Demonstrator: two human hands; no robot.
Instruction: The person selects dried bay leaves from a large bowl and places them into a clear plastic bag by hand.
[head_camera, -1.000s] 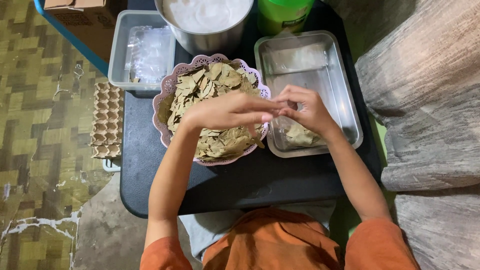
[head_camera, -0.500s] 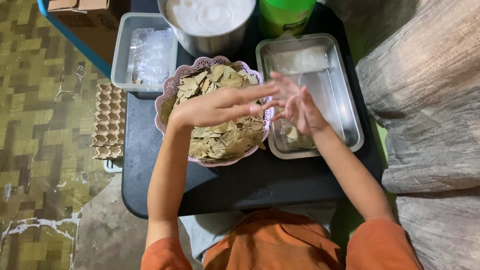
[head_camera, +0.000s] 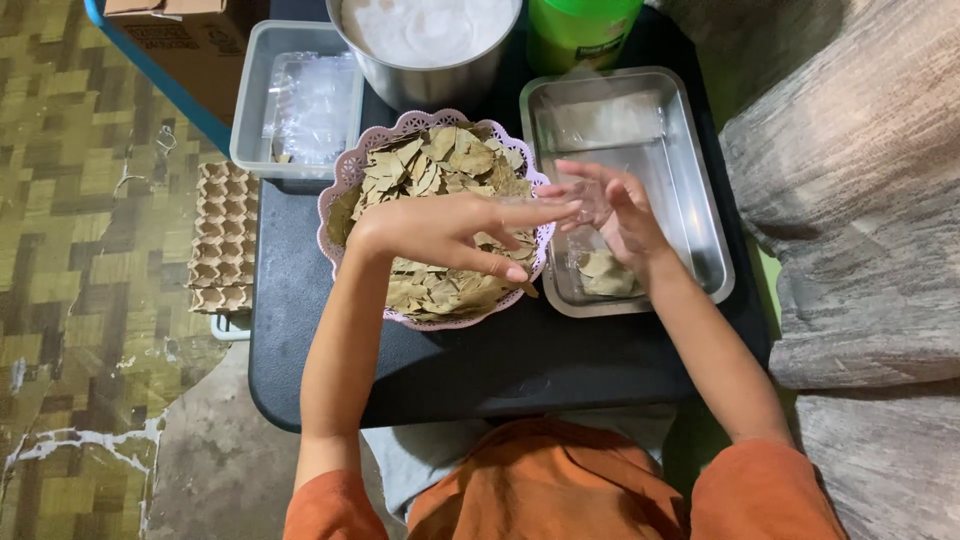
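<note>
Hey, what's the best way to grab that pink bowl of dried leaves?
Grip the pink bowl by its scalloped rim, at the left edge and at the near edge, coming from above. The rim flares outward there and is bare, while the far side crowds the steel pot.

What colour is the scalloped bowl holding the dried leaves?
Pale pink, a lacy scalloped bowl, clearest in the head view.

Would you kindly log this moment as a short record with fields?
Left hand: fingers spread, above the pink basket of dried leaves
Right hand: fingers on a small clear bag; grip unclear
Metal tray: a few leaves lying inside
Behind: steel pot, grey plastic tub, green container
Surface: black table
</note>
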